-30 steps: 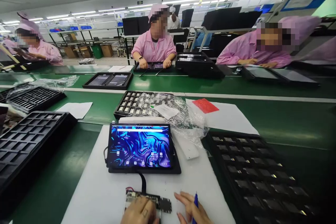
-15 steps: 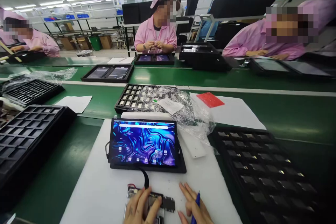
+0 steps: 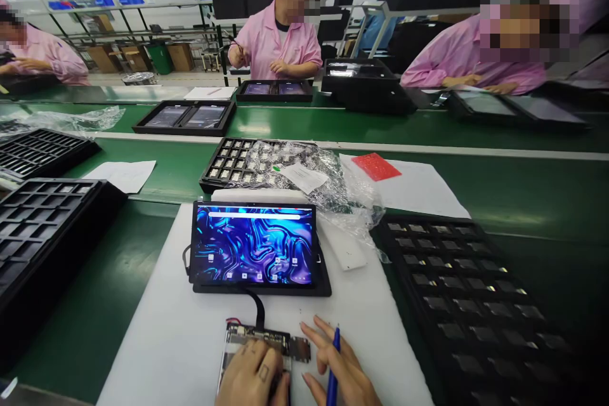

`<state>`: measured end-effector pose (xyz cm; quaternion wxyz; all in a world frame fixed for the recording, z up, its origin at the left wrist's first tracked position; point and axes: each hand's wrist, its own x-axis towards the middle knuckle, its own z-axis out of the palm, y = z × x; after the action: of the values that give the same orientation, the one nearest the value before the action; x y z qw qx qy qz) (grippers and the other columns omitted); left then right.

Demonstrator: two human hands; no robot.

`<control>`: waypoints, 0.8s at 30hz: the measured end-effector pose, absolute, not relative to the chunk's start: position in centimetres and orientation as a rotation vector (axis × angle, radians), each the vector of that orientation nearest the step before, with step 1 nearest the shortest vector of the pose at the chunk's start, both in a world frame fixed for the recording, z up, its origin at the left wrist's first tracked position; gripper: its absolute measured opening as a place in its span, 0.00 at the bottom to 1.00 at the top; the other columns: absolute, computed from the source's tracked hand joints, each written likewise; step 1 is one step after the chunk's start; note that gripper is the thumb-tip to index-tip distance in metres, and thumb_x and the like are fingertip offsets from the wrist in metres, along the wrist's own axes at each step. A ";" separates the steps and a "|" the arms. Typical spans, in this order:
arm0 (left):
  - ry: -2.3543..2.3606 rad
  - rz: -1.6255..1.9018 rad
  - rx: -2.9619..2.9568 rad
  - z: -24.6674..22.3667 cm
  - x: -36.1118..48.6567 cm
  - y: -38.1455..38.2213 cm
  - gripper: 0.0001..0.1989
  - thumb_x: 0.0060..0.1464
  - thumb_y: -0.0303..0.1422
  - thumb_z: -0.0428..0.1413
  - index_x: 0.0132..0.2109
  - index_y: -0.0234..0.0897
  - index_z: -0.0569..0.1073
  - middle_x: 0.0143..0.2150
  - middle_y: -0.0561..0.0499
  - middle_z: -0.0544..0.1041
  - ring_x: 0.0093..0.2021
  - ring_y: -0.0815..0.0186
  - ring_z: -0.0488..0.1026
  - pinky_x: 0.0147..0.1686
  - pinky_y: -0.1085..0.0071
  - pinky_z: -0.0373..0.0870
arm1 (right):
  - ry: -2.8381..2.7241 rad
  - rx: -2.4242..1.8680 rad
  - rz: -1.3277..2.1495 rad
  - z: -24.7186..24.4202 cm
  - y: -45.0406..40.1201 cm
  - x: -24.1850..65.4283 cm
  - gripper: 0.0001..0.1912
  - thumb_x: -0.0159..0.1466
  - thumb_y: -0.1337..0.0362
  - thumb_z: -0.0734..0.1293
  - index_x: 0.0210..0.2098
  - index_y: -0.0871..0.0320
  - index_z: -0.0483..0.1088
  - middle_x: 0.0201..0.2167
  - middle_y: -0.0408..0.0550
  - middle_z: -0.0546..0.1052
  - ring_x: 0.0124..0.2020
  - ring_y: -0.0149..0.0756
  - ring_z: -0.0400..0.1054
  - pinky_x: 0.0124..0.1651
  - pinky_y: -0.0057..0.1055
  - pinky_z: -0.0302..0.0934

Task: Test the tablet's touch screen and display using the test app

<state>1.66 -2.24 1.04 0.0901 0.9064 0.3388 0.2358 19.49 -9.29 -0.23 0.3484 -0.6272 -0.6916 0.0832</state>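
A lit tablet (image 3: 254,244) with a blue and purple swirl picture leans on a black stand on the white foam mat (image 3: 157,304). From its lower edge a black flat cable (image 3: 259,312) runs down to an opened device with a circuit board (image 3: 231,346). My left hand (image 3: 254,371) lies over that board, its fingers bent down and their tips hidden. Just right of the board, my right hand (image 3: 337,365) holds a blue pen (image 3: 334,361), with some fingers stretched toward a small dark part (image 3: 300,349) at the board's right end.
Black trays stand at the left (image 3: 42,216) and right (image 3: 457,266). Behind the tablet lie another tray (image 3: 233,158), crumpled clear plastic (image 3: 342,184), and a red sheet (image 3: 377,167) on white paper. People in pink sit across the green bench.
The whole view has shifted slightly. My left hand has moved from the cable end down onto the board, its fingers now curled. Across the bench, the middle person's hands have parted.
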 end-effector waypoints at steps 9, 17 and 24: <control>1.201 0.367 2.889 1.7 3.4 -1.9 0.07 0.49 0.22 0.49 0.31 0.41 0.62 0.25 0.53 0.72 0.24 0.64 0.73 0.26 0.70 0.67 | -1.754 -1.583 0.098 -0.1 -8.4 19.0 0.14 0.66 0.68 0.60 0.52 0.57 0.64 0.28 0.48 0.78 0.46 0.46 0.74 0.45 0.36 0.72; 1.206 0.433 2.944 1.9 4.2 -2.0 0.09 0.44 0.20 0.48 0.30 0.39 0.64 0.23 0.52 0.72 0.23 0.64 0.71 0.25 0.69 0.67 | -1.755 -1.555 0.128 -0.7 -8.7 19.4 0.12 0.67 0.66 0.61 0.50 0.57 0.67 0.38 0.52 0.80 0.45 0.43 0.76 0.45 0.32 0.72; 1.139 0.693 2.822 1.7 3.4 -2.0 0.10 0.52 0.20 0.45 0.34 0.40 0.65 0.26 0.53 0.73 0.25 0.64 0.73 0.27 0.70 0.71 | -1.431 -1.569 0.262 -0.9 -9.3 18.6 0.12 0.68 0.58 0.62 0.48 0.53 0.70 0.35 0.47 0.81 0.34 0.36 0.78 0.39 0.25 0.72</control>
<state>3.36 -2.01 1.67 0.0104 0.9042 0.3648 0.2220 18.61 -9.33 -0.95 0.4801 -0.6433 -0.5866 0.1075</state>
